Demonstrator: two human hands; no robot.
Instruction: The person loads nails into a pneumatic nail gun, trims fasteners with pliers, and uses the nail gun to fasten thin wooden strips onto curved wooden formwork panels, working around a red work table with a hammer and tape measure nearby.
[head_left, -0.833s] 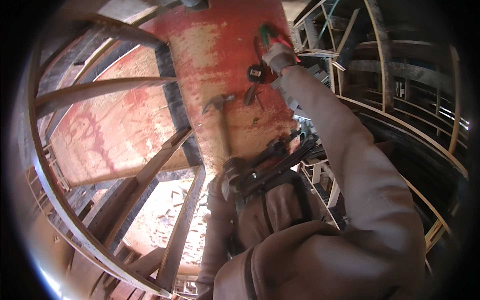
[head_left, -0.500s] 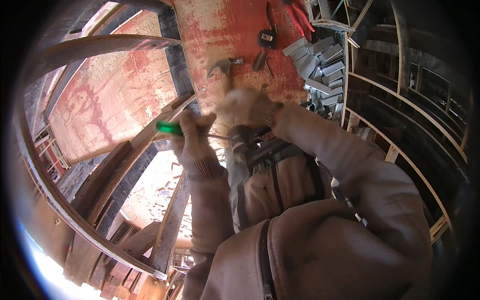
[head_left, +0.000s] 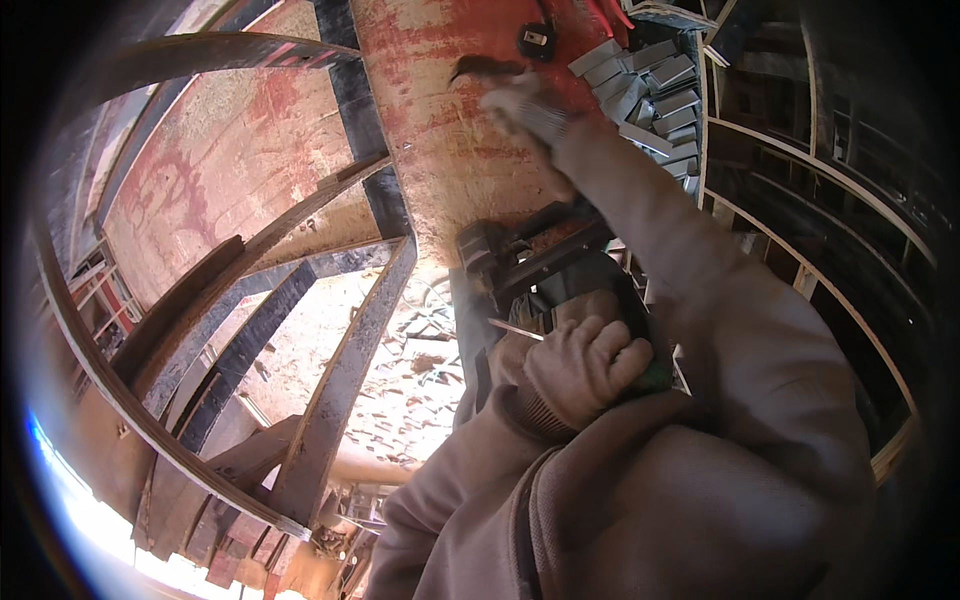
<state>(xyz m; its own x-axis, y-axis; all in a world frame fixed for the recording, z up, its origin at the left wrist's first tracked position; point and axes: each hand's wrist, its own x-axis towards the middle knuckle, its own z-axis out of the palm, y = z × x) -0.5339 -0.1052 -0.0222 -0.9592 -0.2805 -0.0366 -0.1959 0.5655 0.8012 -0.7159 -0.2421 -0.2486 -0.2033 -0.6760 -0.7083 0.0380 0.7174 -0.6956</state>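
Grey metal pieces [head_left: 655, 100] heaped beside red desk [head_left: 430, 150]. Left hand [head_left: 588, 370] — fingers closed round screwdriver [head_left: 516, 329], shaft poking leftward. Right hand [head_left: 530, 112] blurred at hammer [head_left: 488, 68], below its head — grip unclear.

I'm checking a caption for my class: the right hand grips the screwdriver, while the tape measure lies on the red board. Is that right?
Not quite: the head view shows the left hand gripping the screwdriver. The tape measure does lie on the red board.
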